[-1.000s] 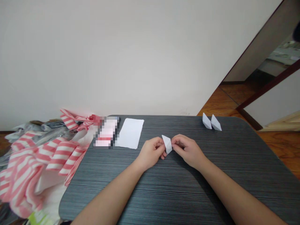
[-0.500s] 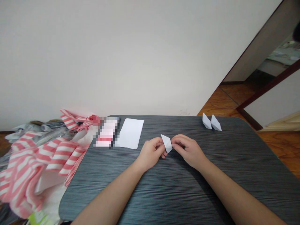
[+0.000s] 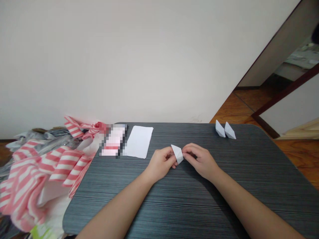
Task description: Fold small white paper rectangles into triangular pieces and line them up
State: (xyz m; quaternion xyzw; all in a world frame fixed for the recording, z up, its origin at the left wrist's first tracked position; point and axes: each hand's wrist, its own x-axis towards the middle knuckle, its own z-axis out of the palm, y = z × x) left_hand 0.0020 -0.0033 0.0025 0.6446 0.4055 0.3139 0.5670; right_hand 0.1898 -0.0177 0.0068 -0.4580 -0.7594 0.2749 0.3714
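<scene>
A small piece of folded white paper (image 3: pixel 177 154) is held over the middle of the dark table (image 3: pixel 159 205). My left hand (image 3: pixel 160 162) is closed on its left side, with some fingers behind it. On the other side, the thumb and forefinger of my right hand (image 3: pixel 200 159) pinch its right edge. Two similar folded paper pieces (image 3: pixel 220 129) rest side by side near the table's back right. Left of my hands lies a stack of white paper sheets (image 3: pixel 139 142).
Beside the sheets, at the table's left back edge, is a blurred-out pinkish flat object (image 3: pixel 113 141). Red-and-white striped cloth (image 3: pixel 67 162) is heaped left of the table. A pale wall (image 3: pixel 139 66) stands behind, and a wooden floor (image 3: pixel 230 108) shows at the right.
The folded paper has dipped very slightly between my hands. Both hands keep nearly the same place and grip, and the other things have stayed where they were.
</scene>
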